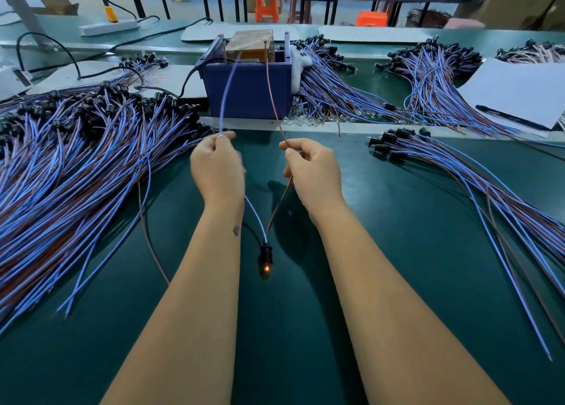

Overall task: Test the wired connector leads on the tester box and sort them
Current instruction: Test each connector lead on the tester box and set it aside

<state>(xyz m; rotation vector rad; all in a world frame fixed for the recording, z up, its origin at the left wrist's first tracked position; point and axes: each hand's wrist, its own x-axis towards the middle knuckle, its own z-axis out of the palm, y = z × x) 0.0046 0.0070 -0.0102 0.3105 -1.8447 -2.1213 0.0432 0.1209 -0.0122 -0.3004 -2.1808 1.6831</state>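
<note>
The left hand pinches a blue wire between its thumb and fingers. The right hand pinches a brown wire the same way. Both grips are curled tight on their wires.

The two wires run up from the hands to the tester box, a blue bin with a brown block inside it, at the far side of the green surface. Below the hands the same two wires hang down and meet at a small black connector. It sits between the two arms, close to the surface. A little orange light glows at its bottom end.

A very big pile of blue and brown leads lies to the left of the hands. A smaller bunch of leads lies to the right. More bunches lie behind, beside the box. White paper with a black pen on it sits at the far right.
</note>
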